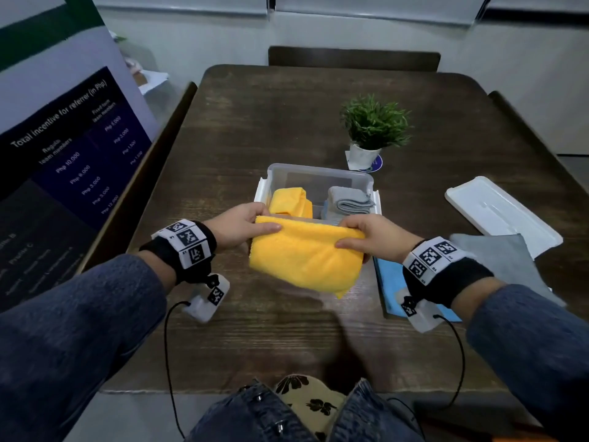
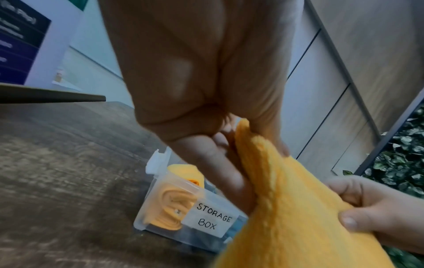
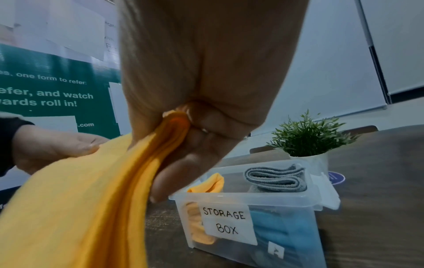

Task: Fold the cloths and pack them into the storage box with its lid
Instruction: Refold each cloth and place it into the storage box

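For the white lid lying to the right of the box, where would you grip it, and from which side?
Grip the lid by its near-left long edge, coming from the box side. It lies flat on the table, and its near end is partly covered by the unfolded grey cloth, so that bare raised rim is probably the easiest hold.

Cloth held up in front of the open box, mid-table

The storage box (image 1: 318, 177) stands at the middle of the table (image 1: 287, 116), two folded cloths (image 1: 291, 202) side by side inside it. Before it, above the tabletop, the left hand (image 1: 237, 226) and right hand (image 1: 373, 236) hold a folded cloth (image 1: 306, 256) between them by its far edge. The plant (image 1: 374, 129) stands behind the box to the right. The lid (image 1: 500, 215) lies right of the box, with flat cloths (image 1: 497, 253) just before it.
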### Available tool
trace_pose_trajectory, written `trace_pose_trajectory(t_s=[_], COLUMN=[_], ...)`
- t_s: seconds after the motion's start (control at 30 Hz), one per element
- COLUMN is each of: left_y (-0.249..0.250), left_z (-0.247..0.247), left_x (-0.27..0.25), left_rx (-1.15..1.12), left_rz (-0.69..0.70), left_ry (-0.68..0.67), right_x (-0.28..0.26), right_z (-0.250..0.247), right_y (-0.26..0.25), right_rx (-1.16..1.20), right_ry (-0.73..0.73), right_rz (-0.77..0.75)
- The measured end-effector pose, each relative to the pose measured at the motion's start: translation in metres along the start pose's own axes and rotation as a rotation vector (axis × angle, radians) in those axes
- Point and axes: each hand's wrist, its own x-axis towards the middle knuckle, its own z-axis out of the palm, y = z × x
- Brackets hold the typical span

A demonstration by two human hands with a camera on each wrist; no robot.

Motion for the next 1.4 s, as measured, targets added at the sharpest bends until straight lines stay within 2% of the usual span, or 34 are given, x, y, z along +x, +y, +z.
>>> trace_pose_trajectory(t_s=[0.1,0.17,0.23,0.33,0.4,0.47,0.67,0.77,0.87,0.97,1.13,1.23,1.4], left_y=[-0.007,-0.015,-0.026,-0.05,-0.066,-0.077,-0.095,-0.101,-0.108,-0.117,-0.129,-0.133,-0.129], left_z=[-0.006,-0.002,0.008,0.028,0.04,0.05,0.06,0.055,0.047,0.048,0.067,0.072,0.073], left_x=[-0.004,-0.002,0.008,0.03,0.044,0.053,0.065,0.067,0.064,0.059,0.054,0.052,0.06], left_rx=[-0.071,-0.054,0.028,0.236,0.334,0.339,0.229,0.179,0.164,0.213,0.277,0.276,0.312], left_rz=[-0.063,-0.085,-0.088,-0.051,-0.086,-0.119,-0.042,-0.066,-0.107,-0.162,-0.201,-0.23,-0.296], left_ry=[-0.112,-0.133,-0.082,0.075,0.132,0.166,0.231,0.222,0.132,0.061,0.022,0.008,-0.002], right_x=[0.0,0.004,0.012,0.024,0.028,0.032,0.035,0.031,0.029,0.028,0.027,0.028,0.034], right_z=[0.007,0.017,0.031,0.051,0.065,0.076,0.083,0.087,0.093,0.104,0.119,0.123,0.117], right_y=[-0.001,0.005,0.02,0.043,0.054,0.065,0.082,0.084,0.086,0.087,0.095,0.102,0.103], right_rx=[0.077,0.045,-0.059,-0.259,-0.3,-0.308,-0.115,-0.096,-0.111,-0.163,-0.245,-0.204,-0.024], right_ry=[-0.115,-0.139,-0.081,0.049,0.084,0.098,0.161,0.11,0.009,-0.082,-0.21,-0.284,-0.254], right_rz=[0.099,0.158,0.197,0.243,0.292,0.32,0.315,0.242,0.19,0.199,0.218,0.211,0.295])
